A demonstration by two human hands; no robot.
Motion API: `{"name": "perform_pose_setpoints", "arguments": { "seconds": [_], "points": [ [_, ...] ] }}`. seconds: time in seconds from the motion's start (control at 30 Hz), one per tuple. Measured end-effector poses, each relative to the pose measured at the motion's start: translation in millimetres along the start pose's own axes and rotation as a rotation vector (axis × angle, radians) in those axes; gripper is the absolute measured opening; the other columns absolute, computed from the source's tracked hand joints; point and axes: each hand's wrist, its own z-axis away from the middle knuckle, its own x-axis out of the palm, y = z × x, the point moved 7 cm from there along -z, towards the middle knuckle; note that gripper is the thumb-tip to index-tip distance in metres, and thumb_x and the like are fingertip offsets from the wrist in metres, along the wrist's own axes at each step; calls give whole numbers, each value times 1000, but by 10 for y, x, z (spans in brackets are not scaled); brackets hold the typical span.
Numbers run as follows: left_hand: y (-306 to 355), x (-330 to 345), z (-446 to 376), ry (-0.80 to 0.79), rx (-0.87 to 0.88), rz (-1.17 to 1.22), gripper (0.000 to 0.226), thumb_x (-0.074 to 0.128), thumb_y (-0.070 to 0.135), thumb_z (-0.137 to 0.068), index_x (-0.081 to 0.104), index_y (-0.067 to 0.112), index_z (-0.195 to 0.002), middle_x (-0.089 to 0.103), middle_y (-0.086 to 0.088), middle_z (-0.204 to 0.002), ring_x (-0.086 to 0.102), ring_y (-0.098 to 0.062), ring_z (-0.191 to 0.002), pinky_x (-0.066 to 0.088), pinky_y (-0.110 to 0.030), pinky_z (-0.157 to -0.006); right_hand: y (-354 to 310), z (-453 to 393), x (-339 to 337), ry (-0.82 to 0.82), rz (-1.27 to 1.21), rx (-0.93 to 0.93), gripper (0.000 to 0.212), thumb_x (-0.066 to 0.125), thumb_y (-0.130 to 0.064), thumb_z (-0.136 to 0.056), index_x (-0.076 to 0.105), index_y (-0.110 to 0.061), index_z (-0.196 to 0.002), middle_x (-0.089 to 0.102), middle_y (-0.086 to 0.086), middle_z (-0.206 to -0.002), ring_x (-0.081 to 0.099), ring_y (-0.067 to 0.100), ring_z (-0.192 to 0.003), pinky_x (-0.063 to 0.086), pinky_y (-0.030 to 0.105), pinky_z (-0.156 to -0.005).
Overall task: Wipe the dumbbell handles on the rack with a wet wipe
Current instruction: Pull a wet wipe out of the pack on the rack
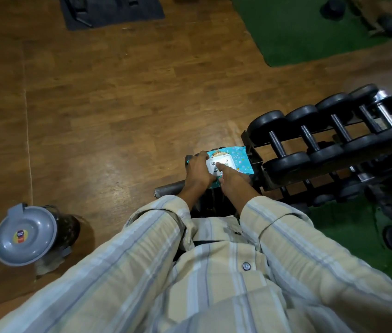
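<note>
Wooden gym floor (118,111) spreads below, a grey-lidded container (25,234) standing near left. Past striped sleeves, the left hand (198,173) grips the teal wet wipe pack (234,159) by its near-left end, while the right hand (232,179) presses a forefinger on its white lid. Just right, the dumbbell rack (257,162) carries black dumbbells (283,145); a green mat (298,32) lies far right.

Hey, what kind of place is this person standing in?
Most likely a gym. A rack holds a row of black dumbbells, more weights lie on green turf matting, and the floor is wood-look.
</note>
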Motion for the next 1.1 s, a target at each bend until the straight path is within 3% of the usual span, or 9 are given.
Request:
{"name": "perform_pose_setpoints", "arguments": {
  "seconds": [0.1, 0.27, 0.37, 0.47, 0.6, 0.8, 0.9, 0.97, 1.1],
  "points": [
    [-10, -34, -8, -1, -6, 18, 59, 88, 17, -66, 63, 5, -118, 67, -21, -111, 57, -37, -108, 51, -39, -84, -79, 223, -27, 39, -16, -25, 46, 95, -5, -58, 54, -13, -77, 70, 8, -88, 69, 23, -73, 59, 38, -67],
    [-9, -61, 1, 4, -3, 29, 56, 89, 13, -62, 64, 3, -112, 66, -21, -109, 60, -38, -101, 52, -41, -82, 11, 118, -10, 1, -16, 52, 36, 89, -10, -74, 59, -9, -93, 66, 5, -92, 64, 17, -72, 53, 28, -55],
    [-19, -50, 2, -10, -10, 24, 57, 89, 13, -60, 64, 2, -110, 64, -20, -108, 61, -36, -99, 52, -42, -83, 197, -362, 38, -12, 8, 73, 70, 95, -18, -62, 63, -5, -123, 73, 8, -114, 62, 13, -66, 46, 19, -39],
    [-61, -20, -6, -25, -24, 1, 55, 87, 12, -59, 63, 5, -108, 65, -18, -103, 60, -39, -101, 54, -44, -81, 170, -455, 122, 22, 73, 65, 72, 94, -16, -58, 66, -5, -123, 70, 4, -99, 53, 13, -53, 43, 19, -35],
    [-114, 22, -25, -39, -42, -6, 58, 88, 7, -54, 61, 10, -105, 67, -14, -97, 60, -36, -100, 51, -37, -70, -266, 117, 114, 69, 123, 31, 45, 94, -16, -62, 54, -11, -82, 65, 9, -80, 57, 21, -57, 52, 33, -57],
    [-102, 11, -34, -65, -44, -1, 69, 93, 5, -52, 61, 8, -113, 57, -4, -99, 59, -32, -104, 51, -34, -78, -735, 16, 365, -143, 407, -286, 26, 79, -37, -82, 70, -14, -76, 75, 7, -82, 63, 17, -64, 45, 29, -54],
    [-123, 14, -28, -63, -65, 10, 75, 91, 7, -57, 51, 7, -120, 51, -5, -104, 57, -27, -104, 46, -32, -74, -947, 33, 421, -218, 715, -534, 14, 62, -16, -91, 76, -18, -89, 75, 4, -96, 66, 20, -85, 47, 27, -72],
    [-113, 5, -22, -43, -46, 20, 80, 89, 7, -59, 42, 10, -123, 51, -6, -105, 57, -28, -105, 46, -33, -73, -960, 11, 453, -298, 962, -640, 35, 51, -4, -91, 77, -15, -111, 73, 6, -112, 66, 22, -96, 47, 25, -77],
    [-104, 54, -43, -75, 21, -65, 82, 87, 9, -64, 48, 13, -135, 58, -10, -107, 54, -35, -114, 47, -43, -93, -881, -19, 491, -423, 1350, -784, 47, 51, 2, -84, 72, -10, -125, 66, 15, -127, 62, 32, -118, 50, 38, -102]
  ]
}}
